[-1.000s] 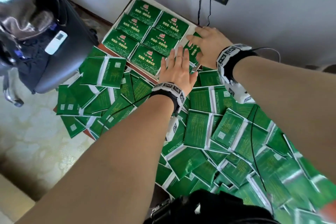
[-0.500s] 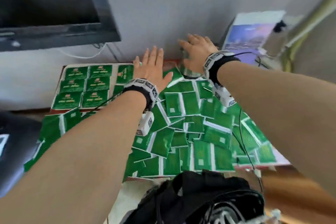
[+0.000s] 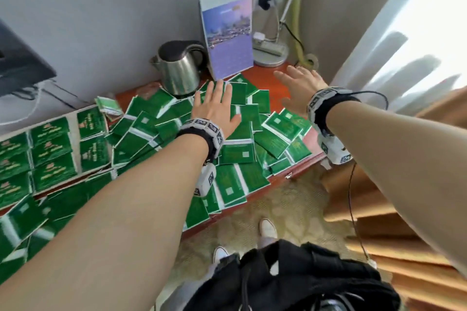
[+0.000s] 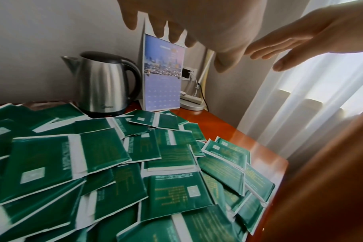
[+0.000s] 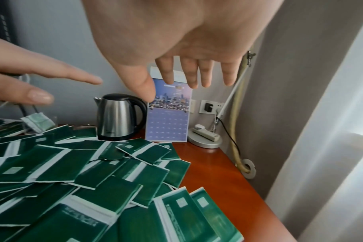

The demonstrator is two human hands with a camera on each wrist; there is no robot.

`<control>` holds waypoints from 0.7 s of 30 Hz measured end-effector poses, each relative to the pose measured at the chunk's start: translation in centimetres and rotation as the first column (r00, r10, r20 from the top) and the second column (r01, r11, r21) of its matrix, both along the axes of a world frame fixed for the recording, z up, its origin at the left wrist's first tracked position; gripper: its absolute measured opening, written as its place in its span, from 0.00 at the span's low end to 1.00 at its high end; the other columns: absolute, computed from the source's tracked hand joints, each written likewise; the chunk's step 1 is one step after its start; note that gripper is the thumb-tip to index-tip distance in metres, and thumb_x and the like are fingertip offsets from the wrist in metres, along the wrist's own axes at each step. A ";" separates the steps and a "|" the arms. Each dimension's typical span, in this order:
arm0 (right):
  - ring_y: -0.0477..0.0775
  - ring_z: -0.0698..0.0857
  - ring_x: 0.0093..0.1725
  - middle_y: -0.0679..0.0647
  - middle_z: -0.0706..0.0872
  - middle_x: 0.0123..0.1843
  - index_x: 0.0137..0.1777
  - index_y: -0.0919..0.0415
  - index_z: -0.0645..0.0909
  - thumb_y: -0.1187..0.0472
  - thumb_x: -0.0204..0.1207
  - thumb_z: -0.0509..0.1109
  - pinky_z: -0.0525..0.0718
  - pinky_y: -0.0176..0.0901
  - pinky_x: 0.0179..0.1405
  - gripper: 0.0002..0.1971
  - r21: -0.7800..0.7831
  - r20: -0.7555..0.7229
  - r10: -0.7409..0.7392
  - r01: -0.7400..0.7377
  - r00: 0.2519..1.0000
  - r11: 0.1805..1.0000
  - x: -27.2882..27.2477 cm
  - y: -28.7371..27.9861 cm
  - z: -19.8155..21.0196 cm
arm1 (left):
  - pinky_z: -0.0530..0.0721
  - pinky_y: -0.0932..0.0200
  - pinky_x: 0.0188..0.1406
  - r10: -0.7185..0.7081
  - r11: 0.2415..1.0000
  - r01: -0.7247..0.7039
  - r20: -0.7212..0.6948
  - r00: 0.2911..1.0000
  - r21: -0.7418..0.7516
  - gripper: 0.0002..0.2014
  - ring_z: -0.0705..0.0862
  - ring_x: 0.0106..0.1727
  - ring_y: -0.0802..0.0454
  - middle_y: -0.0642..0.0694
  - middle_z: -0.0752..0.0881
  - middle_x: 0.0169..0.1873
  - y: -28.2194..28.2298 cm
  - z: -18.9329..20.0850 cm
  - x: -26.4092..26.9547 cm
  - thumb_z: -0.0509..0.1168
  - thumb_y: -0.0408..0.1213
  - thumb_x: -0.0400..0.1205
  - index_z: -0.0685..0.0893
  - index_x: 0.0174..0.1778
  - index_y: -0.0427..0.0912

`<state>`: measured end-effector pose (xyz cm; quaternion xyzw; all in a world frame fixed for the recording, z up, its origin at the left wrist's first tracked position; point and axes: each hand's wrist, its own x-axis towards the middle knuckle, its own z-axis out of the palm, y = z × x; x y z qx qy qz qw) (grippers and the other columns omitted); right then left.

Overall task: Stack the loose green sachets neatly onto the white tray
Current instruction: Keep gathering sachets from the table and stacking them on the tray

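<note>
Loose green sachets [image 3: 237,154] lie heaped across the red-brown table, also seen in the wrist views [image 4: 135,163] [image 5: 93,172]. The white tray [image 3: 72,122] sits at the left, filled with rows of sachets face up. My left hand [image 3: 214,108] hovers flat over the far part of the heap, fingers straight, holding nothing [image 4: 186,24]. My right hand [image 3: 299,86] is spread above the bare wood to the right of the heap, palm down and holding nothing [image 5: 176,41]. Neither hand touches a sachet in the wrist views.
A steel kettle [image 3: 178,68] and an upright calendar card [image 3: 228,33] stand at the back by the wall. A lamp base with a power strip [image 3: 269,53] fills the back right corner. A small leaning bundle of sachets [image 3: 108,107] is beside the tray. Curtains hang at right.
Both hands have moved right, from the tray's edge to the far right part of the heap by the kettle. They stayed open and hold nothing. The head view swung right with them.
</note>
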<state>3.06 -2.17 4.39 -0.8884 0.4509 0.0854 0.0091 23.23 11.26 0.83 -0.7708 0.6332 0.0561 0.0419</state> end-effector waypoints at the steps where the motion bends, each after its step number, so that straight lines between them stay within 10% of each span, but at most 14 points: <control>1: 0.61 0.58 0.85 0.56 0.59 0.87 0.88 0.46 0.54 0.50 0.78 0.67 0.58 0.67 0.83 0.39 0.005 0.001 -0.022 0.022 1.000 1.000 -1.0 -0.7 -0.2 | 0.50 0.35 0.86 -0.008 1.000 0.008 0.007 1.000 0.008 0.41 0.44 0.89 0.44 0.44 0.42 0.89 -0.9 -0.2 -0.8 0.50 0.62 0.87 0.43 0.89 0.44; 15: 0.62 0.54 0.87 0.59 0.54 0.89 0.88 0.49 0.51 0.54 0.79 0.69 0.55 0.66 0.85 0.41 0.264 -0.084 -0.015 0.037 0.996 0.964 -8.2 -12.4 -7.9 | 0.51 0.35 0.86 0.062 0.987 -0.061 -0.001 0.998 0.147 0.37 0.47 0.89 0.44 0.43 0.45 0.89 -11.8 -6.5 -7.7 0.54 0.55 0.88 0.50 0.88 0.43; 21: 0.64 0.72 0.72 0.60 0.73 0.73 0.82 0.57 0.64 0.52 0.79 0.72 0.76 0.61 0.67 0.34 0.366 -0.024 -0.008 0.016 1.000 0.931 -6.1 -12.4 -11.6 | 0.60 0.37 0.83 -0.158 0.942 0.124 0.086 0.984 0.310 0.31 0.58 0.87 0.45 0.43 0.58 0.87 -14.1 -8.4 -6.1 0.60 0.35 0.86 0.59 0.86 0.43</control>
